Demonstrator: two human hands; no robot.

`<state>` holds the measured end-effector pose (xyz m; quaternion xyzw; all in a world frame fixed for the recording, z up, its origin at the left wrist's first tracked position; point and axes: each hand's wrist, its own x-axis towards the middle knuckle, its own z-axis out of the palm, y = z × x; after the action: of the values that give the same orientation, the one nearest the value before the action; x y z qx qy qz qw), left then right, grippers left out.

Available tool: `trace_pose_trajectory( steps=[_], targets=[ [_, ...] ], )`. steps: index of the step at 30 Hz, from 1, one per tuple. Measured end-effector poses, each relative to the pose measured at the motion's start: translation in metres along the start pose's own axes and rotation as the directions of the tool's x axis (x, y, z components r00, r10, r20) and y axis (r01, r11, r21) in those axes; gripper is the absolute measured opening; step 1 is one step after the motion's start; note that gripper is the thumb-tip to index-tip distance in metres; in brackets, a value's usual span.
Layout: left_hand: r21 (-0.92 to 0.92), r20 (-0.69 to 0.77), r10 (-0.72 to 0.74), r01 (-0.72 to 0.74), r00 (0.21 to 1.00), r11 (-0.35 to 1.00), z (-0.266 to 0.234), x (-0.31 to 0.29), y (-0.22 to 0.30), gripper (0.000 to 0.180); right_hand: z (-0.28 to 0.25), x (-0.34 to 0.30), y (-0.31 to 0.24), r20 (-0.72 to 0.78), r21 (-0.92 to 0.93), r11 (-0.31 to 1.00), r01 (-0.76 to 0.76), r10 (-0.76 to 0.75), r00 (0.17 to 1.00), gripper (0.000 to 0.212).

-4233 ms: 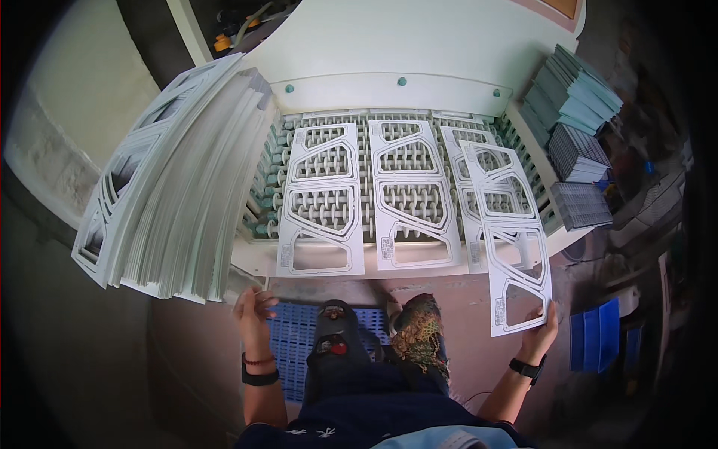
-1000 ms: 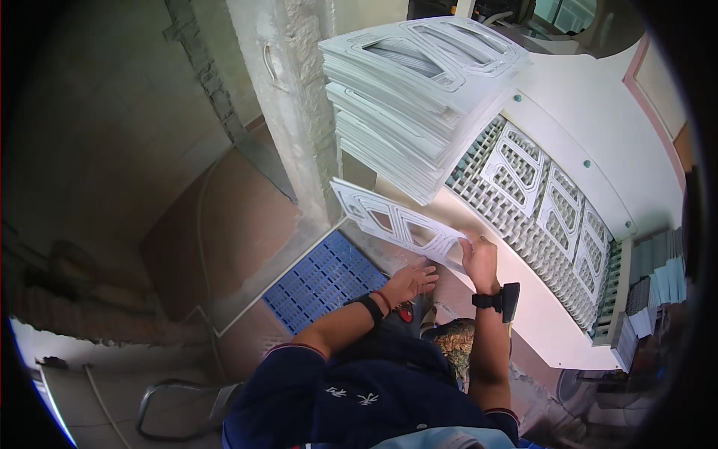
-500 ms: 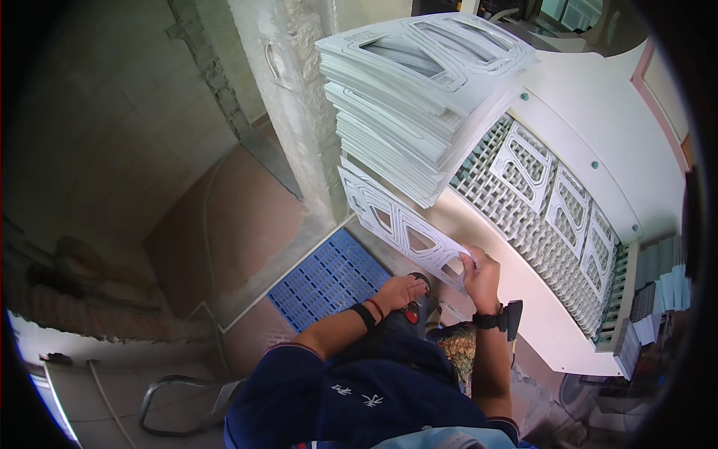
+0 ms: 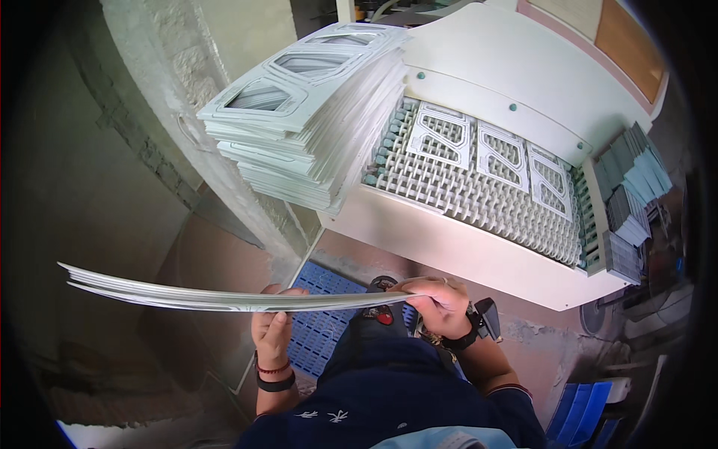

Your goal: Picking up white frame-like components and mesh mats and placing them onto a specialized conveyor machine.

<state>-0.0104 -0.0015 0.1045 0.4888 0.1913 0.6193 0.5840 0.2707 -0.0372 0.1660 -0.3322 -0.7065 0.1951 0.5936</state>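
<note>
Both hands hold a thin bundle of white panels [image 4: 187,299], seen almost edge-on and stretched across my lap. Several layers show, fanned slightly apart at the far left end. My left hand [image 4: 274,329] grips the bundle near its middle, with the thumb on the near side. At the right end my right hand [image 4: 443,308] is closed round the edge, its fingers partly hidden. Ahead stands a tall stack of white cut-out panels [image 4: 329,97], uneven at its edges. Three similar panels lie side by side on the rollers: a left one [image 4: 443,135], a middle one [image 4: 502,159] and a right one [image 4: 550,183].
The white machine [image 4: 479,239] with its roller bed [image 4: 464,191] spans the far side. Grey and pale blue stacked sheets [image 4: 636,176] stand at its right end. A blue slatted mat [image 4: 314,337] lies on the floor, and a rough pillar [image 4: 194,97] rises left of the stack.
My left hand has come up from my leg and taken hold of the panels, which have turned edge-on and swung left. The view has shifted, so the machine and stack appear further left.
</note>
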Motion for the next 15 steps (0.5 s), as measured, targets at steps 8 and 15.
trace_pose_trajectory(
  steps=[8, 15],
  targets=[
    [-0.046, 0.645, 0.082, -0.069, 0.76, 0.997, 0.122, 0.07, 0.018, 0.033, -0.052, -0.07, -0.02, -0.591, 0.504, 0.864, 0.002, 0.343, 0.73, 0.03],
    [-0.245, 0.599, -0.41, 0.645, 0.688, 0.724, 0.202, 0.042, -0.095, 0.034, -0.089, -0.148, -0.012, -0.781, 0.462, 0.886, -0.042, 0.429, 0.453, 0.03]
  ],
)
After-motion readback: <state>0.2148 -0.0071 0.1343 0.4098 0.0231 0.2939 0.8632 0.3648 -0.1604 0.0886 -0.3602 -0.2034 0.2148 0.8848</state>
